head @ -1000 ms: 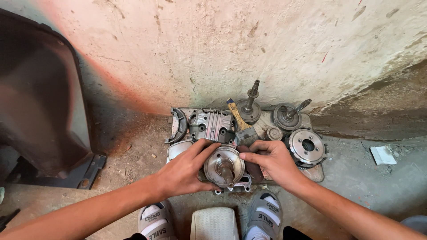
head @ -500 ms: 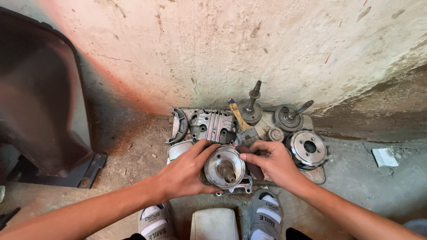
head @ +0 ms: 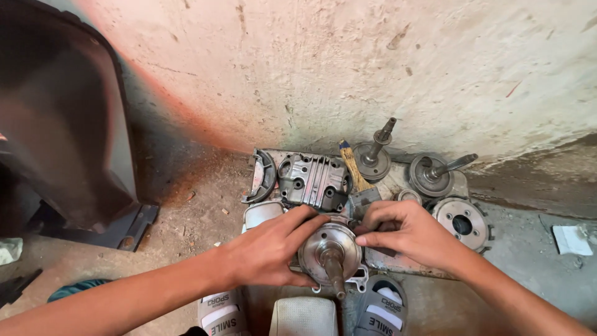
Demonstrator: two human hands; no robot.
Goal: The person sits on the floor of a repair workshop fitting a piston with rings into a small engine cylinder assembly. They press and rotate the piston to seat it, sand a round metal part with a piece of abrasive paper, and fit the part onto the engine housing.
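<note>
A person crouched on a dusty concrete floor [head: 186,211] holds a round metal engine part with a central shaft [head: 329,254] between both hands, low against a stained wall [head: 373,68]. The left hand [head: 270,252] is closed around the part's left rim, fingers curled over the top; the right hand [head: 413,233] grips its right edge with thumb and forefinger pinched. Compared with a second ago, the part has tipped so its shaft now points toward the camera, and the hands have barely shifted — a sign, by appearance, that it is being turned over for seating or inspection. It sits over a flat metal tray [head: 410,264], which also carries a finned cylinder head cover [head: 313,180], a curved brake shoe [head: 261,177], a wooden-handled brush [head: 353,167], two shafted gears [head: 373,158] [head: 435,174] and a toothed disc [head: 461,223]. Sandalled feet [head: 382,308] show below.
</note>
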